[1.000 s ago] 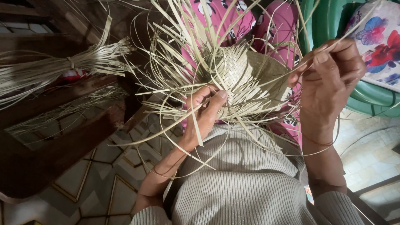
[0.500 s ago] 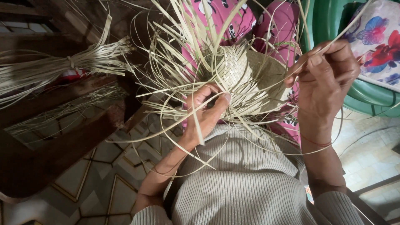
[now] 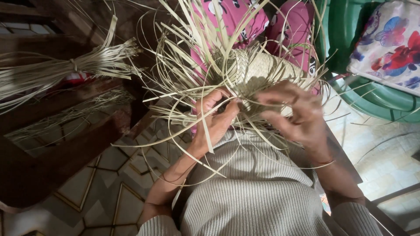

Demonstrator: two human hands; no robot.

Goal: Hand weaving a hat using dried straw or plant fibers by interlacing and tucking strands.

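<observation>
The right hand has dropped onto the woven piece — both it and left hand pinch strips.

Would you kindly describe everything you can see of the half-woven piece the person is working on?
The woven piece is pale, straw-coloured, made of flat, thin strips that look like dried leaf. Its finished part is a tight plaited, rounded body lying over the person's lap. From its near edge many loose strips fan out upward, sideways and down in curls. The left hand pinches strips at the woven edge, and the right hand rests its fingers on the same edge, partly hiding it.
</observation>
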